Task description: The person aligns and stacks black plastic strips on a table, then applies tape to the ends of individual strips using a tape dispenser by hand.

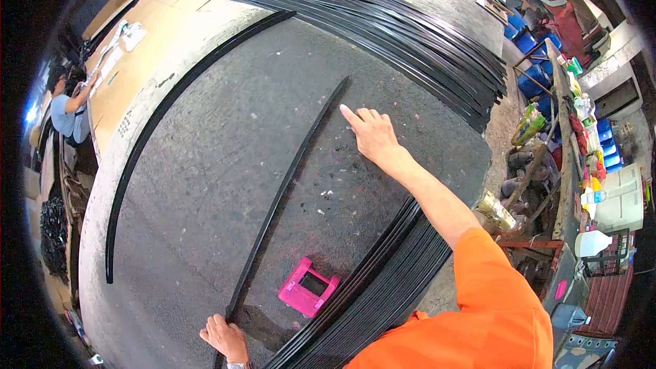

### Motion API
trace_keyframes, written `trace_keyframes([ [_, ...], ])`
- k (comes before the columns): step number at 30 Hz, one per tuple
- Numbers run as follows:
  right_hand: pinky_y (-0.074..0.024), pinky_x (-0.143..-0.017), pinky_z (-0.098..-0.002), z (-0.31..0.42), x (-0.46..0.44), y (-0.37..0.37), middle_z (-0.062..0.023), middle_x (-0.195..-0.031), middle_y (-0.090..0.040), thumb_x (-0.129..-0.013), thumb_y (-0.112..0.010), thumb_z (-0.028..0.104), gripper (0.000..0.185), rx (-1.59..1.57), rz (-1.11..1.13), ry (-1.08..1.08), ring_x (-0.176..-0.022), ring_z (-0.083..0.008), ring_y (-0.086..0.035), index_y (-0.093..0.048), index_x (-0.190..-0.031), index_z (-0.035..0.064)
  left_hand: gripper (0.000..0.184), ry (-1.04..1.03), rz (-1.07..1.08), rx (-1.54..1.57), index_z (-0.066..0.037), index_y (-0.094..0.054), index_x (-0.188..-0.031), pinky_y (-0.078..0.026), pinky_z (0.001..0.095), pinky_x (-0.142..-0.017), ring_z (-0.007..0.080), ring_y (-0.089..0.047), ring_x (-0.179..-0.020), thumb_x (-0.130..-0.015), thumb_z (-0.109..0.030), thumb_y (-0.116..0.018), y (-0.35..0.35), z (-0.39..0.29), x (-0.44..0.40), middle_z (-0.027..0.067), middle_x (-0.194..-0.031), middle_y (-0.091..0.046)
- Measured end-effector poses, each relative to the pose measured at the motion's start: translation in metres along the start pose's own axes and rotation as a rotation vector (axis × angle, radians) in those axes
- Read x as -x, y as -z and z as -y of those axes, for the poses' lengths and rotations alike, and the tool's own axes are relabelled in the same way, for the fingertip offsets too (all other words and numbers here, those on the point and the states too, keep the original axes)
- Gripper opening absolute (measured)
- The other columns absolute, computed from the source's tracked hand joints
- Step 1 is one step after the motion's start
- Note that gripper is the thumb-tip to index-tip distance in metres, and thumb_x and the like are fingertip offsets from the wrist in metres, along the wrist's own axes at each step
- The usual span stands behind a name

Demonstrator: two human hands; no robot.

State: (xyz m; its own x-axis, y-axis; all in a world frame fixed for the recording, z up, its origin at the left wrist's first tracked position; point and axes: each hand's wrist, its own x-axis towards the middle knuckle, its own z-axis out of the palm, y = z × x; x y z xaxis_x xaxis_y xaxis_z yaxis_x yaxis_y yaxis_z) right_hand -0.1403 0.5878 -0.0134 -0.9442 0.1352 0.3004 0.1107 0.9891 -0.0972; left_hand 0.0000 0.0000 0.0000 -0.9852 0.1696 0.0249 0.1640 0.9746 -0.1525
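Observation:
A long, thin black strip (281, 198) lies diagonally across the dark work surface (205, 164). At its lower end is my left hand (227, 340), with the fingers closed over the strip. My right hand (374, 138) is just beside the strip's upper end. Its thumb side reaches toward the strip with a small gap, the other fingers are loosely curled, and nothing shows in it. A pink frame-shaped object with a dark centre (309, 288) rests right of the strip, close to a bundle of black strips (383, 280) in front of my body.
Another black strip (160, 102) curves along the left edge. Many black strips (383, 27) are piled at the far edge. A person in a light blue shirt (67, 106) is at a tan table (143, 48) on the left. Bottles and a white jug (593, 243) line the right-hand shelf.

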Motion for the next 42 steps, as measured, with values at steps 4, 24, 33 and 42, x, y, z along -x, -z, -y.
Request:
trace_keyframes([
  [4, -0.0477, -0.083, -0.0447, -0.008, -0.014, -0.001, -0.0089, -0.107, -0.059, -0.083, -0.066, 0.004, 0.07, 0.062, -0.038, 0.039, -0.102, -0.0277, -0.06, -0.049, -0.149, 0.018, 0.022, 0.001, 0.01, 0.016, -0.008, -0.05, -0.082, -0.035, 0.0439, -0.084, 0.0311, -0.054, -0.086, -0.068, -0.001, -0.066, -0.004, -0.008, 0.003, 0.0102, -0.085, -0.052],
  [24, -0.0488, -0.093, -0.0479, -0.029, 0.021, -0.011, -0.0065, -0.135, -0.061, -0.091, -0.067, 0.019, 0.037, 0.133, -0.023, 0.078, -0.122, -0.0275, -0.058, -0.065, -0.126, 0.0077, 0.029, 0.24, 0.587, 0.591, 0.003, -0.073, -0.09, -0.055, 0.0357, -0.072, 0.0248, -0.072, -0.074, -0.065, -0.013, -0.075, 0.022, 0.054, -0.055, 0.016, -0.081, -0.073],
  [33, -0.0391, -0.099, -0.0484, -0.003, 0.056, 0.031, -0.0049, -0.133, -0.063, -0.092, -0.069, 0.028, 0.034, 0.117, 0.119, 0.1, -0.116, -0.0237, -0.059, -0.069, -0.118, 0.0061, 0.034, 0.219, 0.801, 0.658, 0.0, -0.074, -0.089, -0.054, 0.0357, -0.073, 0.0191, -0.068, -0.077, -0.063, -0.019, -0.086, 0.013, 0.077, -0.079, 0.0069, -0.082, -0.073],
  [42, -0.0381, -0.092, -0.0474, 0.077, 0.062, 0.042, -0.0047, -0.121, -0.059, -0.085, -0.075, 0.032, 0.049, -0.09, 0.014, 0.28, -0.112, -0.0244, -0.057, -0.063, -0.131, 0.0197, 0.037, 0.241, 0.843, 0.709, 0.0, -0.073, -0.092, -0.053, 0.0343, -0.075, 0.018, -0.068, -0.081, -0.063, -0.019, -0.087, -0.001, 0.087, -0.077, 0.0067, -0.086, -0.074],
])
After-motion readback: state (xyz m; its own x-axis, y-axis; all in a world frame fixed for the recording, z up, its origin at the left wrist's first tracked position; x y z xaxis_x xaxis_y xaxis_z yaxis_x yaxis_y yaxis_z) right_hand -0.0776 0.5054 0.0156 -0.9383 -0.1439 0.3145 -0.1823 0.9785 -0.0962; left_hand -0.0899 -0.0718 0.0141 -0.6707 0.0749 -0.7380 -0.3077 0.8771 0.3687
